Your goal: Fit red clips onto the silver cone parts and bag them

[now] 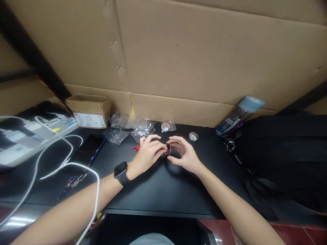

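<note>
Both hands meet over the middle of the black desk around a small red round piece (167, 150) with a shiny rim. It stands on edge, and its far side is partly hidden by fingers. My left hand (149, 153), with a black watch on its wrist, pinches the piece from the left. My right hand (186, 156) curves about its right edge with thumb and fingertips. A bit of red material (137, 148) sticks out behind my left hand; I cannot make out whether it joins the round piece. To the right lies a clear round disc (193, 136).
Crumpled clear plastic bags (142, 129) and a bagged round piece (166, 127) lie at the back. A small cardboard box (88, 110) and a power strip (38, 136) with white cables stand left. On the right are a blue-capped bottle (238, 115) and a black bag (286, 160).
</note>
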`<state>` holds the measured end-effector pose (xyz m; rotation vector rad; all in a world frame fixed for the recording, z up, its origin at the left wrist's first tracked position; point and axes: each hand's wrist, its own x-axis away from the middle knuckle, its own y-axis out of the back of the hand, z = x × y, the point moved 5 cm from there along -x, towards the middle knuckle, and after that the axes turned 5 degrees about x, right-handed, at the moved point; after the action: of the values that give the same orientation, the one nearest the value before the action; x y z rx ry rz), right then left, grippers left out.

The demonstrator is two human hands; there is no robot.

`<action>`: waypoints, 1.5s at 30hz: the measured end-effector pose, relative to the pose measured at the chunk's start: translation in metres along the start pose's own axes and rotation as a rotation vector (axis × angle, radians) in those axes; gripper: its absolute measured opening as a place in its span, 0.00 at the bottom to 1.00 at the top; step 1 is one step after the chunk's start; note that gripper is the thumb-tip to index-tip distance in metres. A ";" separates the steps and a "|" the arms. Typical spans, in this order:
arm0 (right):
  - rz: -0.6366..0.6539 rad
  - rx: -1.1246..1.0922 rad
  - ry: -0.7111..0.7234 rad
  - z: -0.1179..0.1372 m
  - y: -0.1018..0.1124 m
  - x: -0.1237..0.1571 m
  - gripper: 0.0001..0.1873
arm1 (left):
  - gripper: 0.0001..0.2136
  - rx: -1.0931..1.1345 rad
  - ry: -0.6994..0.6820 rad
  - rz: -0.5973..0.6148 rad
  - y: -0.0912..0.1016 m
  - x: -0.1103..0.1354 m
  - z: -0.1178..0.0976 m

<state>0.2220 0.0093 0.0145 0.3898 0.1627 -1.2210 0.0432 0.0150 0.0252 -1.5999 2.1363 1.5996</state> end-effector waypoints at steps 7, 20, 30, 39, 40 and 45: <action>-0.008 0.017 0.029 0.000 0.001 0.001 0.35 | 0.05 0.035 0.016 0.002 -0.001 0.000 -0.002; -0.030 -0.075 -0.074 0.001 0.000 0.002 0.35 | 0.07 0.063 0.053 -0.028 -0.002 0.001 -0.006; -0.093 -0.121 -0.132 -0.002 -0.003 0.002 0.35 | 0.07 0.092 0.106 -0.074 0.001 0.001 -0.009; -0.159 0.173 0.083 0.001 -0.008 0.006 0.33 | 0.07 0.336 0.339 -0.018 -0.008 0.000 0.009; -0.160 0.217 0.106 0.002 -0.007 0.006 0.33 | 0.06 0.361 0.331 -0.021 -0.007 -0.001 0.010; -0.144 0.424 0.214 0.010 -0.001 0.005 0.35 | 0.13 0.569 0.327 -0.052 -0.005 0.000 0.019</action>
<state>0.2220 0.0009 0.0219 0.8916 0.1156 -1.3546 0.0372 0.0287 0.0129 -1.7617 2.3679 0.6407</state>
